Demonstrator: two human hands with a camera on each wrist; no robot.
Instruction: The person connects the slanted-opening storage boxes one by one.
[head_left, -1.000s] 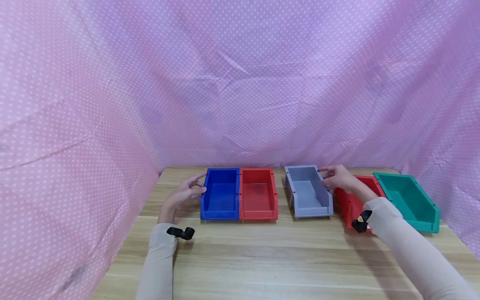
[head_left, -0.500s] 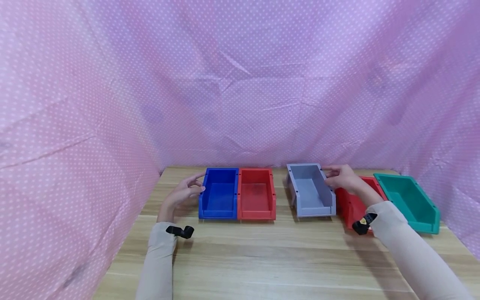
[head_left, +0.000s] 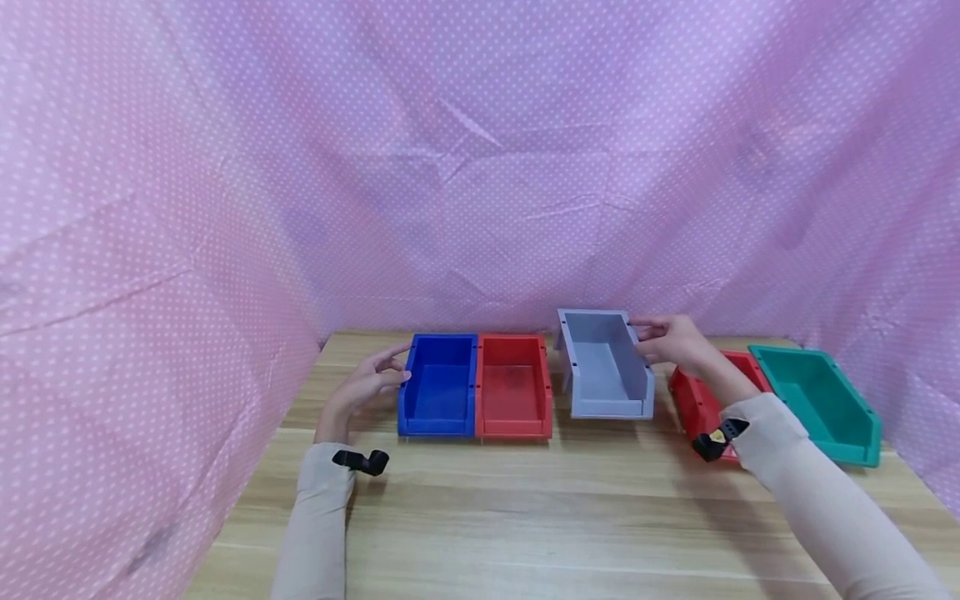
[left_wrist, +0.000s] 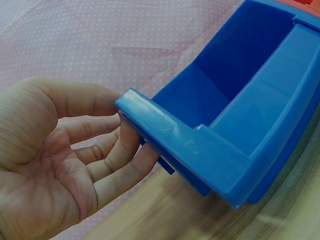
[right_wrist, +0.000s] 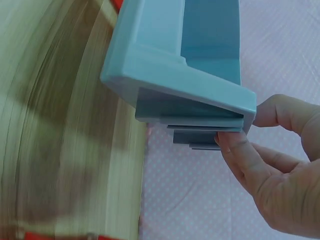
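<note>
My left hand grips the left side of a blue storage bin. In the left wrist view its thumb lies at the bin's rim and the fingers curl beneath the edge. A red storage bin stands flush against the blue one. My right hand pinches the right rim of a grey storage bin, thumb inside and fingers outside. The grey bin is raised over the table, a narrow gap right of the red bin. In the right wrist view the grey bin hangs over the wood.
To the right, a second red bin, partly hidden by my right forearm, stands beside a green bin. All sit toward the back of the wooden table. A pink dotted curtain surrounds the back and sides.
The grey bin, in my right hand, first shifts slightly right, then rises and moves left toward the red bin. The left hand stays at the blue bin.
</note>
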